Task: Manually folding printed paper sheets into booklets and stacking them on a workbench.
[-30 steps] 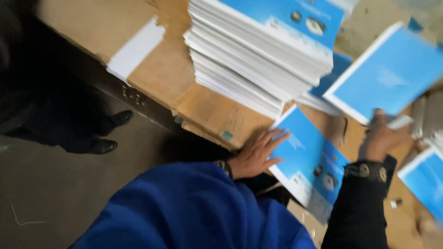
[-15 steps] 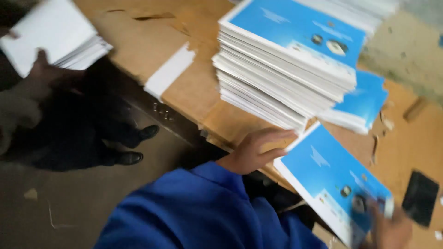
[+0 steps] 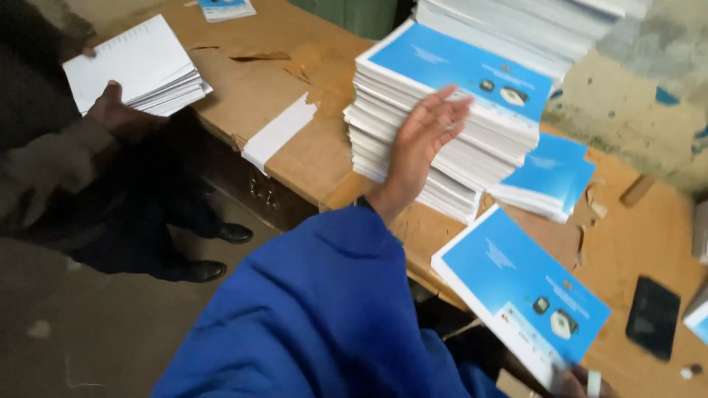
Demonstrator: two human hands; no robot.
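Note:
A tall stack of blue-covered booklets (image 3: 457, 110) stands on the wooden table (image 3: 251, 88). My left hand (image 3: 420, 144), in a blue sleeve, is raised with its fingers spread and rests flat against the near side of that stack. A single blue booklet (image 3: 520, 291) lies at the table's near edge. My right hand (image 3: 579, 382) barely shows at the bottom of the frame, gripping that booklet's near corner.
At the left, a co-worker's hand (image 3: 118, 110) holds a bundle of white sheets (image 3: 136, 66). A white paper strip (image 3: 279, 133) lies on the table. A lower pile of blue booklets (image 3: 549, 177) sits behind the single one, and a black phone (image 3: 653, 317) lies at the right.
My left hand has lifted off the table edge and now presses against the tall stack. The co-worker's bundle of white sheets has shifted right in view. The single booklet stays at the near edge.

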